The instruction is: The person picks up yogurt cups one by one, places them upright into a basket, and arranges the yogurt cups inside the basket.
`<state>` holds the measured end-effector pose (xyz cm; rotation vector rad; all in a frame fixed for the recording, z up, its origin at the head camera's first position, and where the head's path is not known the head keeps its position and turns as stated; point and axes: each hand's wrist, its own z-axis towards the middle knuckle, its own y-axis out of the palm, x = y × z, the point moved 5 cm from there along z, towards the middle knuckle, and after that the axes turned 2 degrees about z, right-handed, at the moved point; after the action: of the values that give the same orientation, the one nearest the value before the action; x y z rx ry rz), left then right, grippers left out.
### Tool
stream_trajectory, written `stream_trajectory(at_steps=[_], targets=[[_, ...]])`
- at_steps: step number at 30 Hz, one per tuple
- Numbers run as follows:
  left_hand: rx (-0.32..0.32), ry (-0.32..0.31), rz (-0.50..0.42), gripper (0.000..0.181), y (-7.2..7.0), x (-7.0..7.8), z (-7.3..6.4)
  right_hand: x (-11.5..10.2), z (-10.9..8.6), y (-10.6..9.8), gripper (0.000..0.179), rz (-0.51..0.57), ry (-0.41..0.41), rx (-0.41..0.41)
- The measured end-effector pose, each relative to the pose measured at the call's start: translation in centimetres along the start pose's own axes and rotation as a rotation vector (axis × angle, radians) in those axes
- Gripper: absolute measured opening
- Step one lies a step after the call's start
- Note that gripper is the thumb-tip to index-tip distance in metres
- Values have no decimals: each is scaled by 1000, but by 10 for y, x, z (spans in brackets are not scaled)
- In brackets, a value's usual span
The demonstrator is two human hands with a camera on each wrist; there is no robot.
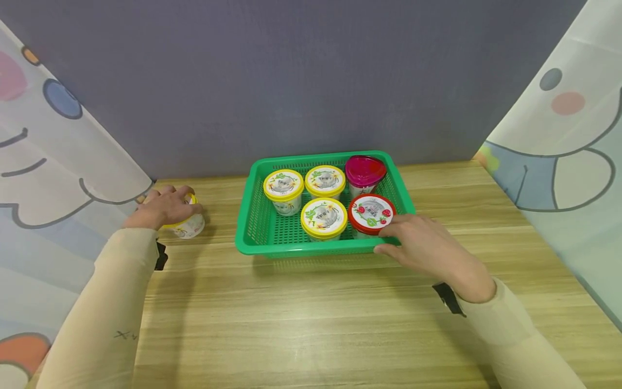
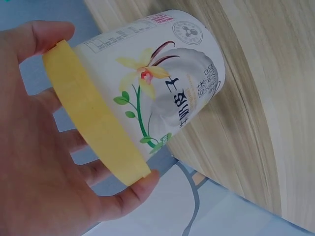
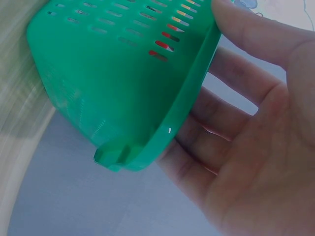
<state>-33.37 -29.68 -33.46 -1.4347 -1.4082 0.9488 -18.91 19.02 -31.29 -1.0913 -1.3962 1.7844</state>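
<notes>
At the left of the table, my left hand [image 1: 162, 209] grips a yogurt cup [image 1: 191, 227] from above, thumb and fingers spread around its yellow lid. In the left wrist view the white cup [image 2: 157, 83] shows a vanilla flower and dark lettering. A green plastic basket [image 1: 291, 249] stands in the middle. My right hand [image 1: 430, 246] holds its near rim at the right corner, thumb on the outside and fingers over the inside. Just inside, right at those fingers, is a red-lidded cup [image 1: 371, 209] with strawberries on its lid.
The basket also holds cups with yellow lids [image 1: 283, 183] and a cup with a magenta lid [image 1: 364, 170] at the back right. Behind the wooden table [image 1: 291, 324] rises a grey panel [image 1: 311, 81]. Cartoon-printed curtains [image 1: 583, 178] flank both sides.
</notes>
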Motion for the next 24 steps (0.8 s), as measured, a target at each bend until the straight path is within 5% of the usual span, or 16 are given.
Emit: stream_trajectory(at_steps=[24], targets=[[44,49,35,86,-3,15,-4,-1,0,-1,27,0,-1,12]])
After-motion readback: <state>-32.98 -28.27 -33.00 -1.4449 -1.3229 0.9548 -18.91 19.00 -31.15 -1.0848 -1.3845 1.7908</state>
